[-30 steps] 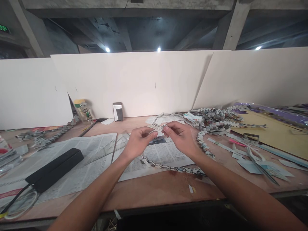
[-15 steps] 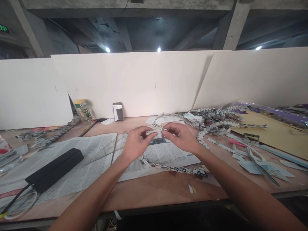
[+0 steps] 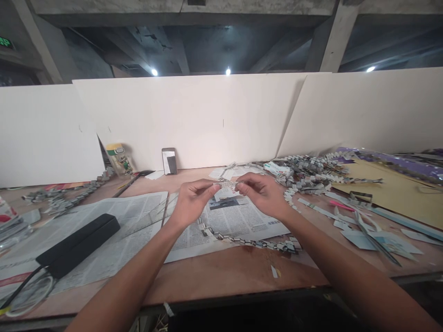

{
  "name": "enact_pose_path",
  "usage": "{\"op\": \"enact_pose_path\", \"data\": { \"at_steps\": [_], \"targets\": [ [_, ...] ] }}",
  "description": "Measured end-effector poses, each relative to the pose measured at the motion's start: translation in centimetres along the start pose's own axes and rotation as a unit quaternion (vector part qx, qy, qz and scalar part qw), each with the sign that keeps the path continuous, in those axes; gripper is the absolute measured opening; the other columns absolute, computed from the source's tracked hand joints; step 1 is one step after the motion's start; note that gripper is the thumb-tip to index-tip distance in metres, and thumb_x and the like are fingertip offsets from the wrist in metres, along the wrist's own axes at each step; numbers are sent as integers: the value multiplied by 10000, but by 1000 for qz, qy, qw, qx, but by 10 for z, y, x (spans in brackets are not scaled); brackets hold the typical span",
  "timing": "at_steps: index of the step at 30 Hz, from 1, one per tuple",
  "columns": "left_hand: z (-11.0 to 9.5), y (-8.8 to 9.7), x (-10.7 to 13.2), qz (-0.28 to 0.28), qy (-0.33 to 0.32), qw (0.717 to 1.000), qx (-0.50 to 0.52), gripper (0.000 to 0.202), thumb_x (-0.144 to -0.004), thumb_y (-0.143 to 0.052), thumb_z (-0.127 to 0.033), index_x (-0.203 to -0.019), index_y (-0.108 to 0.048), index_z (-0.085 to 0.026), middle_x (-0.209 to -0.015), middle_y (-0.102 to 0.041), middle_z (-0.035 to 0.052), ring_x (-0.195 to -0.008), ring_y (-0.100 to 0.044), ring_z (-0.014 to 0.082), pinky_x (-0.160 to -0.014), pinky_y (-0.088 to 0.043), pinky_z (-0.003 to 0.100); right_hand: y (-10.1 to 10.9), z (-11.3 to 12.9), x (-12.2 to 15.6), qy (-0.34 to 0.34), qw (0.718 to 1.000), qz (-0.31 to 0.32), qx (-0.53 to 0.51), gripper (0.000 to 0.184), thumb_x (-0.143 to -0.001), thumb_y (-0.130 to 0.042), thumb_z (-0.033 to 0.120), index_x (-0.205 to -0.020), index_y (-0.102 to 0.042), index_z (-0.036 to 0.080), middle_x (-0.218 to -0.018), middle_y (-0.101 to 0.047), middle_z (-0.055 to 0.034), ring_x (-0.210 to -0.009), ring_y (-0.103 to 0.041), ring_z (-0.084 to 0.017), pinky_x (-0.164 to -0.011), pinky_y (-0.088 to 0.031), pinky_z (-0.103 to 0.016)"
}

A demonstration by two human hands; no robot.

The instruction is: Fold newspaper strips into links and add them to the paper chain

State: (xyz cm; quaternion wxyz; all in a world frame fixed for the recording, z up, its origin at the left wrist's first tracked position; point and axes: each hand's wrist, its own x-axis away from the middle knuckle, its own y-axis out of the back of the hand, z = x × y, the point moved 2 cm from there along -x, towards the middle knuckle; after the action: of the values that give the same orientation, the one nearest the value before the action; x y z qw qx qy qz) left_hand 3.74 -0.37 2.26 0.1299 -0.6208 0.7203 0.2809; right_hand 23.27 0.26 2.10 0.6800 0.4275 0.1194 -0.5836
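Note:
Between my two hands a small strip of printed paper (image 3: 228, 185) is stretched sideways above the newspaper (image 3: 242, 216). My left hand (image 3: 195, 198) pinches its left end between thumb and fingers. At the other end, my right hand (image 3: 259, 192) pinches it the same way. Below my hands a chain of folded paper links (image 3: 238, 240) curves across the newspaper toward the right. Whether this chain joins the piece in my fingers is hidden by my left hand.
Scissors (image 3: 375, 240) lie among paper scraps on the right, near a heap of folded paper chains (image 3: 308, 170). On the left sit a black case (image 3: 79, 244) with a cable and a clear ruler (image 3: 148, 216). A phone (image 3: 169, 161) and a bottle (image 3: 120, 159) stand behind.
My hands have drawn slightly apart, and the paper strip between them shows more of its length. The surrounding things have stayed in place.

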Motion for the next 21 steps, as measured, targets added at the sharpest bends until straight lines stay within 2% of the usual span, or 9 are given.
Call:
{"op": "enact_pose_path", "data": {
  "at_steps": [8,14,18,21],
  "targets": [
    [3,0,-1,-14,-9,1000,-10,228,-798,-610,-361,-830,-734,-173,-784,-714,30,-711,-611,144,-642,-475,233,-2,0,2,-20,1000,-3,-11,173,-850,-531,301,-781,-609,162,-720,-609,-44,-662,-561,-153,-594,-451,-289],
    [10,2,-4,22,17,999,-22,254,-764,-638,-394,-774,-722,-154,-686,-684,31,-666,-609,143,-611,-481,234,-6,0,3,-8,1000,10,10,129,-840,-534,266,-786,-607,174,-749,-627,-42,-685,-561,-152,-615,-443,-279],
    [10,0,-2,47,33,998,-36,258,-765,-633,-396,-761,-720,-153,-675,-691,34,-670,-626,154,-621,-500,243,-11,3,2,-6,998,48,50,139,-839,-533,273,-844,-647,193,-798,-665,-34,-699,-576,-148,-620,-433,-270],
    [9,-2,-1,61,46,996,-54,274,-772,-617,-409,-733,-722,-159,-705,-711,38,-681,-640,160,-643,-513,251,-13,2,2,-14,995,80,50,173,-850,-511,284,-813,-651,190,-721,-649,-18,-654,-566,-134,-575,-413,-251]
  ]
}}
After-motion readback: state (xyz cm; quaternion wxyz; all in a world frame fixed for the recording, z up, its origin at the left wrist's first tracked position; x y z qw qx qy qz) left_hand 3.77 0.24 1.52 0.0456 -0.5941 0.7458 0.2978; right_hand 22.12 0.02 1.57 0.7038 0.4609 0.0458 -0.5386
